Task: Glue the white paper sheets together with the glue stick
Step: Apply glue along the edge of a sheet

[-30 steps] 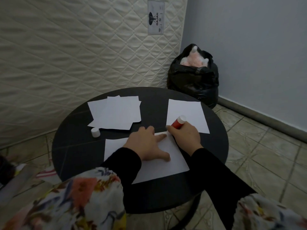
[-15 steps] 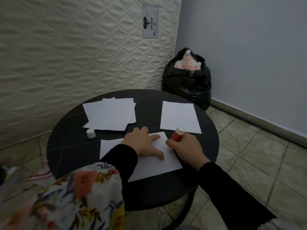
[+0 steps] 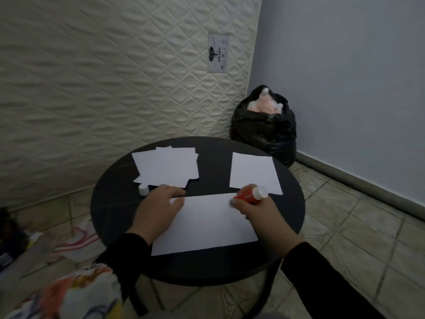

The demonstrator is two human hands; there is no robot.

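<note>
While the left hand (image 3: 158, 209) slides off toward the sheet's left end, the glue stick (image 3: 249, 195) lifts to the far right corner.

A second ago the left palm lay spread over the middle of the near sheet (image 3: 207, 223), close against the right hand (image 3: 264, 221); now its fingers (image 3: 174, 192) rest loosely curved, pinning only the left edge — most of the paper lies bare between the two hands. The right fingers are closed around the red barrel, its white end pointing away beyond the knuckles. The cap (image 3: 143, 189) sits just past the left fingertips, the paper stack (image 3: 167, 166) beyond it, a single sheet (image 3: 253, 172) beyond the right fingers — likely a pause between strokes, before pressing a sheet on.
</note>
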